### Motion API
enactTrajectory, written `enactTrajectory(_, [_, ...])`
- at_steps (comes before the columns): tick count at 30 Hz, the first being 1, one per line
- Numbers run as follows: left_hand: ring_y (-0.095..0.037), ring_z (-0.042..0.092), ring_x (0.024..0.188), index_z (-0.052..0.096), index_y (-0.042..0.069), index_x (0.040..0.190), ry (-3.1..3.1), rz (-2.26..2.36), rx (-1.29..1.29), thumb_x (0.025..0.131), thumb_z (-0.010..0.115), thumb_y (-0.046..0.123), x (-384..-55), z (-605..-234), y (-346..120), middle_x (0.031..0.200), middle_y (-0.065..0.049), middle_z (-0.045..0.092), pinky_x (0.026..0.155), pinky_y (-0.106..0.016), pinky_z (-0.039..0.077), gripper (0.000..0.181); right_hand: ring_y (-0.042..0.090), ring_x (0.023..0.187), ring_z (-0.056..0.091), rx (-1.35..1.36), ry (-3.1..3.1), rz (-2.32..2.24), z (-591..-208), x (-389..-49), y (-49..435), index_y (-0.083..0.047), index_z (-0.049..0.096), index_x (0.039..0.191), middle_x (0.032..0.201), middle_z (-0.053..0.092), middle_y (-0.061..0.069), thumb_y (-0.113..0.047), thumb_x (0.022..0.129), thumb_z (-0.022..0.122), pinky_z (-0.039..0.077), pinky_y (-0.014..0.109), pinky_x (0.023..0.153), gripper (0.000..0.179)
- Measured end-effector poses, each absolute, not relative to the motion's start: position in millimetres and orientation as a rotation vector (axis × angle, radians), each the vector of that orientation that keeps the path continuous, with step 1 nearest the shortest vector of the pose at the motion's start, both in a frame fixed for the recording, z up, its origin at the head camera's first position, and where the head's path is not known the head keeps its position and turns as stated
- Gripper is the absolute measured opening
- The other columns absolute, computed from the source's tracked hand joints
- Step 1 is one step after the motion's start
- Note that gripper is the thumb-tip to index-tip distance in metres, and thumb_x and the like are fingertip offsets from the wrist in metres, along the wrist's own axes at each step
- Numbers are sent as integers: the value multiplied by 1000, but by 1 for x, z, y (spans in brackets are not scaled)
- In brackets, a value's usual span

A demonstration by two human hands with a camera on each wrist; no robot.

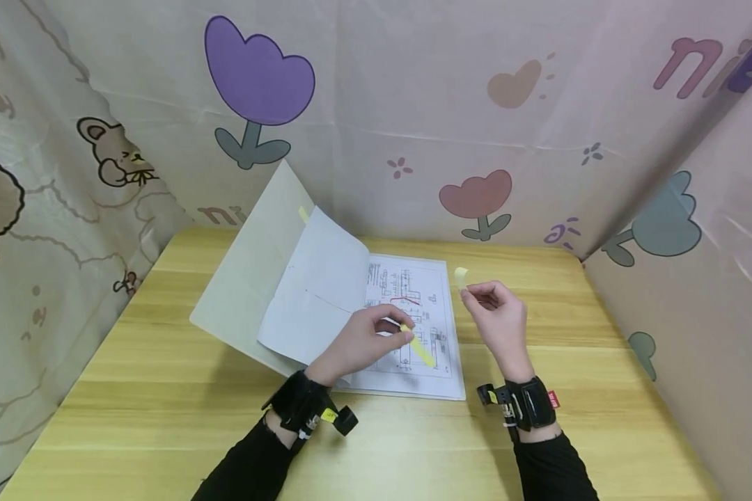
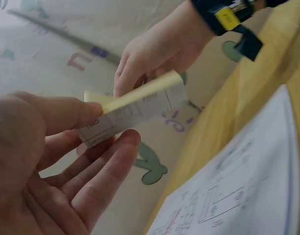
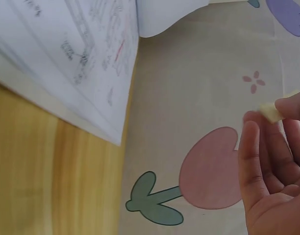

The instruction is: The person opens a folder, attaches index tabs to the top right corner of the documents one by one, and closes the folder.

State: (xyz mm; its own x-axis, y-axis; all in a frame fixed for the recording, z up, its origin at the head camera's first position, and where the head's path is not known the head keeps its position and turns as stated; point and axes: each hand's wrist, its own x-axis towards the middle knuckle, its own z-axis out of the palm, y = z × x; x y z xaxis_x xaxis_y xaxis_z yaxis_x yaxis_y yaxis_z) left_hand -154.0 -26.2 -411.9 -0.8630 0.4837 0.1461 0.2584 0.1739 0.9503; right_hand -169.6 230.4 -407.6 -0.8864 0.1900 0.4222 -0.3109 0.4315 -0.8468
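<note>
In the head view my left hand [image 1: 358, 342] pinches a narrow pad of yellow sticky notes [image 1: 423, 353] over the right-hand page of an open booklet [image 1: 448, 386]. Seen from the left wrist, the pad [image 2: 145, 110] has a yellow top and a pale underside with print, held between thumb and fingers. Right of the booklet, my right hand [image 1: 500, 323] pinches a small yellow sticky note [image 1: 460, 277], its free end curling upward. The right wrist view shows that note [image 3: 271, 112] between thumb and fingertips. Line drawings with red marks cover the exposed page [image 1: 439, 285].
The booklet's pale cover [image 1: 244, 268] stands raised on the left, with a turned white page [image 1: 316, 278] leaning beside it. A yellow strip [image 1: 303, 215] shows near that page's top edge. Beneath lies a wooden table [image 1: 163, 410], with a printed cloth [image 1: 363, 90] hanging behind it.
</note>
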Motion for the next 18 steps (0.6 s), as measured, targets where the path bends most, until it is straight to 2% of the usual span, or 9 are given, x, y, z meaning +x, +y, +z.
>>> enactTrajectory(4, [-10,70,97,74,15,102,2261,1692,837,94,76,13,-143,-416,-21,105,4,73,83,-28,59,9,0,90,71,106,-2250,1524,-411,-169,235,6,72,94,109,76,19,0,90,75,59,19,80,7])
enactTrajectory(11, [-3,69,92,72,8,99,2124,1635,1031,91,79,4,-127,-431,-9,101,-2,73,81,-24,61,11,1,91,71,98,-2318,1536,-411,-162,236,9,70,92,112,75,22,5,91,73,58,17,79,5])
enactTrajectory(18, [4,61,80,72,15,92,2306,1239,1224,88,82,13,-118,-443,-2,90,11,66,76,-12,53,11,-2,90,70,106,-2392,1500,-421,-163,244,5,72,92,113,76,18,-1,91,78,59,18,79,8])
